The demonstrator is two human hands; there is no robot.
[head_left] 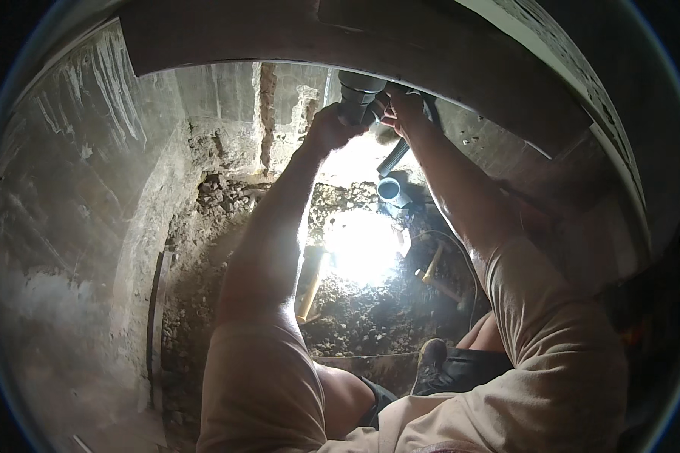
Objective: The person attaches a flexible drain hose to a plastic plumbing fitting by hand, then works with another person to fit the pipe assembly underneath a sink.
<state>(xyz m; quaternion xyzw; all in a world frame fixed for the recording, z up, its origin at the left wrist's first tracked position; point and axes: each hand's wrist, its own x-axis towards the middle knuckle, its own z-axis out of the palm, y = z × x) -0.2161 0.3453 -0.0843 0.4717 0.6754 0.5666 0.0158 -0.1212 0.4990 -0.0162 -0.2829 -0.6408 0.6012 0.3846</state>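
Note:
Both my arms reach up to a grey plastic drain pipe that hangs below a dark overhead edge. My left hand is closed around the pipe's lower end from the left. On the other side, my right hand has its fingers bent in close to the pipe end; what they pinch, if anything, is hidden. A grey corrugated hose slants down just below my right hand. Beneath it, a grey pipe socket with a round open mouth stands up from the ground.
A glaring work lamp lies on the rubble floor. Yellowish handles lie beside it, and a thin cable curves at the right. Rough concrete wall rises at the left; a dark panel hangs low overhead.

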